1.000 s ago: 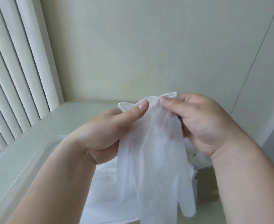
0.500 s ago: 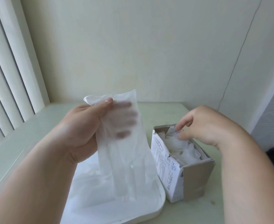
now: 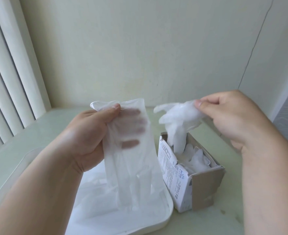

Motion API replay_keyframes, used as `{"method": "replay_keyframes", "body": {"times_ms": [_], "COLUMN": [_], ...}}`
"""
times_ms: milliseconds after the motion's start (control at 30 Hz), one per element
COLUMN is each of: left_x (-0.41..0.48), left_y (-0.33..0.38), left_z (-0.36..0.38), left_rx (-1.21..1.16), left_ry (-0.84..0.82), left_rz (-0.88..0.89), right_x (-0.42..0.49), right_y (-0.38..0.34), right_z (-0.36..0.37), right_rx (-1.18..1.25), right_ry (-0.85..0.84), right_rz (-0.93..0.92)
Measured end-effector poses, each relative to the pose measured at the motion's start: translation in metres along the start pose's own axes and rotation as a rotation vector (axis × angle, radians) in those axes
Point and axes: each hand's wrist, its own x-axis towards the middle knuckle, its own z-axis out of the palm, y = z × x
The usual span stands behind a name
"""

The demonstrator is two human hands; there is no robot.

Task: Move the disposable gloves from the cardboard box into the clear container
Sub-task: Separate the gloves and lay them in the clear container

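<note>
Pale green tabletop (image 3: 29, 141), cream wall (image 3: 156, 48), vertical blinds (image 3: 7, 73) left. The left hand (image 3: 87, 138) pinches a flat glove (image 3: 131, 167) over the clear container (image 3: 168, 212), its near edge cut off. The right hand (image 3: 233, 119) pinches a crumpled glove (image 3: 179, 116) above the cardboard box (image 3: 206, 189).

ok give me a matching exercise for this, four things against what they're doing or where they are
1 left hand
2 right hand
3 cardboard box
4 clear container

A pinches a crumpled glove over the box
B open-topped, gloves inside
C holds a flat glove hanging down
D lies beneath the flat glove

Pairs: 1-C, 2-A, 3-B, 4-D
</note>
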Motion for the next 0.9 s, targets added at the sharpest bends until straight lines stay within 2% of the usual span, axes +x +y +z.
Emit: {"method": "replay_keyframes", "body": {"times_ms": [133,267,467,600,667,767,833,900], "left_x": [0.000,-0.002,-0.011,-0.018,-0.020,-0.020,-0.020,-0.017], "left_y": [-0.001,-0.004,0.000,0.005,0.004,-0.001,-0.004,-0.004], "left_z": [0.001,0.007,0.022,0.026,0.027,0.028,0.026,0.023], "left_rx": [0.046,0.063,0.098,0.230,0.235,0.276,0.325,0.347], "left_ry": [0.011,0.044,0.112,0.175,0.110,-0.075,-0.215,-0.291], "left_rz": [-0.011,0.004,0.217,0.366,0.371,0.300,0.258,0.263], "right_x": [-0.001,-0.003,-0.008,-0.012,-0.014,-0.018,-0.019,-0.019], "right_y": [-0.005,-0.013,-0.019,-0.025,-0.030,-0.036,-0.037,-0.036], "right_z": [0.001,0.014,0.032,0.037,0.035,0.032,0.032,0.033], "right_rx": [0.186,0.467,0.439,0.546,0.656,0.820,0.898,0.895], "right_ry": [0.093,0.020,-0.046,-0.165,-0.355,-0.646,-0.731,-0.744], "right_rz": [-0.035,0.060,0.110,0.106,0.096,0.052,0.037,0.036]}}
